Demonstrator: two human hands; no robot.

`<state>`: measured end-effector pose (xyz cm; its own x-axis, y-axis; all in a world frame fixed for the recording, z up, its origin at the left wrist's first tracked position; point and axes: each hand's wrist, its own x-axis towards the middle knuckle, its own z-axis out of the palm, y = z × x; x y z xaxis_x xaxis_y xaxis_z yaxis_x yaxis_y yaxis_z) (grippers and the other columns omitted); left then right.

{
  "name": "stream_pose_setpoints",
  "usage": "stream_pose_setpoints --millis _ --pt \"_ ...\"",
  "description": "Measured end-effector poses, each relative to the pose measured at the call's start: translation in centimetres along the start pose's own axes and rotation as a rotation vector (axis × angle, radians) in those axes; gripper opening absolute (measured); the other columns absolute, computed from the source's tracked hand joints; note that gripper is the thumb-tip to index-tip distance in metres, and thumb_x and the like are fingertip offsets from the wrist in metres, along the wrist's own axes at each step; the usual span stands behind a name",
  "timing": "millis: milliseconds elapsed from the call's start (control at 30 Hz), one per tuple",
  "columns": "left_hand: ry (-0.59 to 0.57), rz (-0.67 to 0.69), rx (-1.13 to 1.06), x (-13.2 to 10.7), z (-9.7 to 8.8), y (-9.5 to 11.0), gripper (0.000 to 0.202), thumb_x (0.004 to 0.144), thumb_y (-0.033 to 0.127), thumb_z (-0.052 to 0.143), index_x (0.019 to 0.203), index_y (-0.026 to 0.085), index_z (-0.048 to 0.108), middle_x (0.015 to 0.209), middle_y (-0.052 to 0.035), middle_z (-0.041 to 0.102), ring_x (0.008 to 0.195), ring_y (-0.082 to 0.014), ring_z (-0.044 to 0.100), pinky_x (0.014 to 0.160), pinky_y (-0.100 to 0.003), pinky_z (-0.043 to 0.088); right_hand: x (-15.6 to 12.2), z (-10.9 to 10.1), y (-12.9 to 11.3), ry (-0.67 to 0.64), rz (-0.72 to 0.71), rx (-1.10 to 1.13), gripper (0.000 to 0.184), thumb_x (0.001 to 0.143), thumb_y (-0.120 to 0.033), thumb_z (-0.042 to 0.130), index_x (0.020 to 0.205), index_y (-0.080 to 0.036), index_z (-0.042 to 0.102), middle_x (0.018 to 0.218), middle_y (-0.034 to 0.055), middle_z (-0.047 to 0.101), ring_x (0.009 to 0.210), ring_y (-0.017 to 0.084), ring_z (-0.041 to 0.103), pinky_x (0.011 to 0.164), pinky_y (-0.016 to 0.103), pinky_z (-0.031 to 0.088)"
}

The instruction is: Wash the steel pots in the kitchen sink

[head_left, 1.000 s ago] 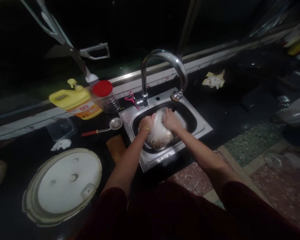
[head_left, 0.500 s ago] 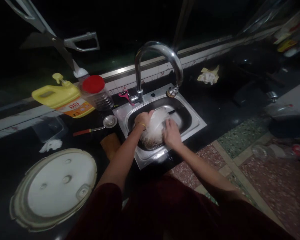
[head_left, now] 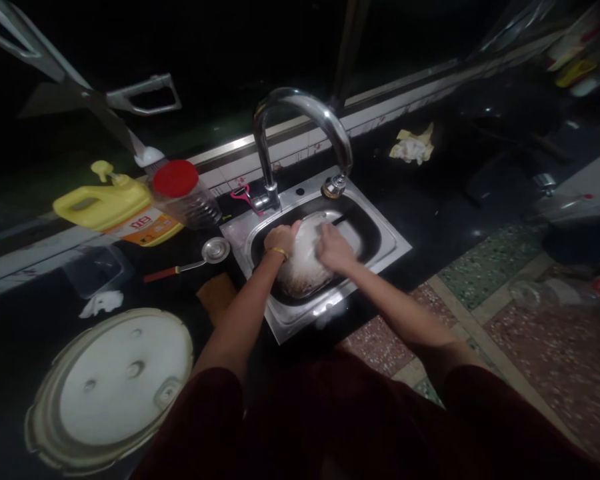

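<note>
A round, pale metal pot [head_left: 305, 257] sits tilted in the steel sink [head_left: 293, 317], with brown stains along its lower side. My left hand [head_left: 280, 241], a yellow band at its wrist, grips the pot's upper left edge. Against the pot's right face, my right hand [head_left: 335, 249] is closed with curled fingers, blurred by motion. Whatever those fingers hold, if anything, is hidden. Above the sink arches a chrome faucet [head_left: 305, 97], and no water stream can be seen.
Left on the dark counter are a large pressure-cooker lid [head_left: 125, 380], a ladle [head_left: 185, 263], a brown cloth-like piece [head_left: 216, 297], a yellow detergent jug [head_left: 125, 210] and a red-lidded jar [head_left: 183, 193]. A pink peeler [head_left: 245, 195] lies behind the sink. A crumpled wrapper [head_left: 413, 147] is right.
My right hand has shifted up and left across the pot's face. My left hand keeps its hold on the edge. The camera view has moved slightly.
</note>
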<state>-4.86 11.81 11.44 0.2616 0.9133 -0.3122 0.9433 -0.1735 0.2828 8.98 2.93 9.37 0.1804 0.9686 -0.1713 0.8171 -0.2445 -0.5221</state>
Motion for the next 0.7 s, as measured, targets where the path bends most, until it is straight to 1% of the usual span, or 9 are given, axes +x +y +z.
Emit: stream_pose_setpoints --millis 33,100,233,300,400,500,567,600,700 --pt "-0.003 0.009 0.002 0.0 0.0 0.0 0.067 0.098 0.055 0.022 0.105 0.014 0.074 0.111 -0.0167 0.071 0.110 -0.0272 0.065 0.094 -0.033 0.048 -0.9 0.6 -1.2 0.058 -0.086 -0.058 0.062 0.092 -0.031 0.043 0.145 0.000 0.037 0.154 0.0237 0.030 0.144 0.037 0.025 0.116 0.051 0.023" --pt "-0.011 0.031 0.009 -0.1 0.0 -0.1 0.069 0.099 0.054 0.019 0.106 0.013 0.074 0.111 -0.0170 0.071 0.110 -0.0267 0.065 0.094 -0.032 0.048 -1.2 0.9 -1.9 0.103 -0.146 -0.111 0.063 0.092 -0.032 0.043 0.144 0.002 0.037 0.153 0.0259 0.032 0.143 0.039 0.026 0.115 0.054 0.022" --pt "-0.010 0.032 0.025 -0.2 0.0 -0.3 0.071 0.099 0.053 0.016 0.105 0.013 0.074 0.108 -0.0179 0.072 0.107 -0.0280 0.067 0.091 -0.035 0.050 3.7 -2.0 2.5 -0.150 0.085 0.040 0.046 0.096 -0.026 0.032 0.127 -0.005 0.059 0.127 0.0197 0.063 0.116 0.029 0.059 0.101 0.041 0.044" --pt "-0.013 0.020 0.017 -0.2 0.0 -0.3 0.071 0.098 0.055 0.017 0.104 0.014 0.075 0.106 -0.0173 0.072 0.106 -0.0283 0.067 0.090 -0.035 0.050 6.0 -3.3 4.3 -0.211 0.113 0.077 0.044 0.096 -0.025 0.031 0.122 -0.009 0.063 0.114 0.0153 0.070 0.103 0.025 0.066 0.093 0.037 0.050" --pt "-0.008 0.010 0.002 -0.1 -0.1 -0.3 0.072 0.097 0.058 0.017 0.104 0.016 0.075 0.106 -0.0159 0.072 0.107 -0.0284 0.067 0.089 -0.035 0.050 5.9 -2.8 3.0 -0.182 0.091 0.103 0.045 0.096 -0.027 0.034 0.129 -0.008 0.056 0.123 0.0180 0.066 0.110 0.026 0.063 0.097 0.038 0.047" --pt "-0.016 -0.005 0.007 -0.1 -0.1 -0.4 0.074 0.096 0.060 0.015 0.106 0.017 0.074 0.108 -0.0161 0.072 0.107 -0.0280 0.067 0.089 -0.034 0.050 3.1 -0.3 -1.1 -0.028 -0.074 0.016 0.058 0.092 -0.030 0.043 0.141 0.000 0.040 0.145 0.0264 0.044 0.133 0.033 0.044 0.112 0.047 0.032" --pt "-0.022 -0.003 0.015 -0.2 0.0 -0.4 0.074 0.097 0.057 0.014 0.107 0.016 0.074 0.108 -0.0163 0.072 0.106 -0.0271 0.067 0.090 -0.033 0.049 2.1 0.6 -2.5 0.083 -0.180 -0.068 0.064 0.090 -0.032 0.046 0.143 0.003 0.035 0.149 0.0295 0.035 0.139 0.037 0.034 0.114 0.053 0.025" --pt "-0.018 -0.004 0.019 -0.3 0.0 -0.5 0.074 0.098 0.055 0.012 0.107 0.015 0.074 0.107 -0.0165 0.072 0.107 -0.0266 0.067 0.090 -0.033 0.049 2.3 0.6 -2.3 0.094 -0.166 -0.069 0.062 0.091 -0.033 0.045 0.141 0.003 0.037 0.148 0.0294 0.038 0.138 0.037 0.035 0.114 0.052 0.026" --pt "0.003 -0.024 0.025 -0.6 0.0 -0.5 0.073 0.100 0.049 0.010 0.109 0.013 0.073 0.107 -0.0171 0.072 0.107 -0.0258 0.066 0.092 -0.032 0.048 5.3 -0.9 1.1 -0.043 0.058 0.077 0.048 0.095 -0.030 0.033 0.126 -0.002 0.056 0.126 0.0246 0.061 0.119 0.031 0.057 0.102 0.043 0.043"
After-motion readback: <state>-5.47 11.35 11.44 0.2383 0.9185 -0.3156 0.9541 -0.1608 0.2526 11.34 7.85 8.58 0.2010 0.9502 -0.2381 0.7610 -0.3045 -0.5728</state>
